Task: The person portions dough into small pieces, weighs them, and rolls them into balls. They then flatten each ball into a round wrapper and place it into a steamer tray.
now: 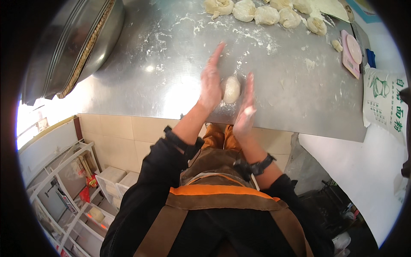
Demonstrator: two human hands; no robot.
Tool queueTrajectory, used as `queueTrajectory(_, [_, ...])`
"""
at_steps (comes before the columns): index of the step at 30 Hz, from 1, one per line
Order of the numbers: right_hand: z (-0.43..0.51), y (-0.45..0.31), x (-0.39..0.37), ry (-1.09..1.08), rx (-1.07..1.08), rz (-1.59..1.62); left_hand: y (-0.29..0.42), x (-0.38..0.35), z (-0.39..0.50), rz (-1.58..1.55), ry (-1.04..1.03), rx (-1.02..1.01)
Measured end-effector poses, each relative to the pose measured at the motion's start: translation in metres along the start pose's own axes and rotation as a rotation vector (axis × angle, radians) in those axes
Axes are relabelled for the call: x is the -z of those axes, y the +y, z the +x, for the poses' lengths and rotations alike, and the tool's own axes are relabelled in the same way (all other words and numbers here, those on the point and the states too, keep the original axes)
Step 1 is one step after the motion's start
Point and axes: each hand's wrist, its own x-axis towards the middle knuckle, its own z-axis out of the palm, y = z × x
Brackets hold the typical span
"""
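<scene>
A smooth ball of dough (231, 90) rests on the floured metal worktop (135, 77) near its front edge. To its left, my left hand (212, 80) is held on edge with straight fingers pointing away from me. On the other side, my right hand (246, 106) stands upright in the same way, palm towards the dough. A narrow gap shows between the right palm and the ball. The left palm is very close to it; whether they touch I cannot tell. Neither hand grips anything, and flour whitens both.
Several dough pieces (266, 15) sit along the far side, before a flat dough sheet (330, 8). A pink kitchen scale (351, 53) and a printed flour sack (383, 99) are at the right. Large metal basins (77, 41) lean in at the left. A white rack (64, 180) stands below.
</scene>
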Motion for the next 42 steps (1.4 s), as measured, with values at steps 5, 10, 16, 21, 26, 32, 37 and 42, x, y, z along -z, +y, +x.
queueTrajectory(5, [0.001,-0.001,0.001,0.045,-0.010,0.031,-0.007,-0.001,-0.008,-0.012,-0.068,-0.204])
queueTrajectory(10, [0.001,0.001,0.001,0.018,-0.027,0.032,-0.012,0.004,-0.009,0.052,-0.148,-0.056])
queueTrajectory(16, [0.001,0.003,0.003,0.048,-0.106,0.101,-0.009,0.006,-0.009,-0.305,-0.118,-0.027])
queueTrajectory(21, [-0.008,0.003,-0.001,0.007,0.112,-0.059,-0.002,0.003,-0.010,0.182,-0.271,-0.147])
queueTrajectory(26, [-0.003,0.011,0.002,0.082,-0.054,0.108,-0.002,0.005,-0.004,-0.067,-0.025,-0.109])
queueTrajectory(32, [-0.008,0.009,0.000,-0.013,-0.064,-0.047,-0.016,0.006,-0.006,-0.126,-0.142,-0.108])
queueTrajectory(37, [-0.004,-0.004,-0.005,0.004,-0.061,0.027,-0.011,0.007,-0.008,0.209,-0.225,-0.041])
queueTrajectory(42, [0.024,0.004,-0.001,-0.066,-0.086,0.082,0.000,0.004,-0.004,-0.334,-0.040,0.069])
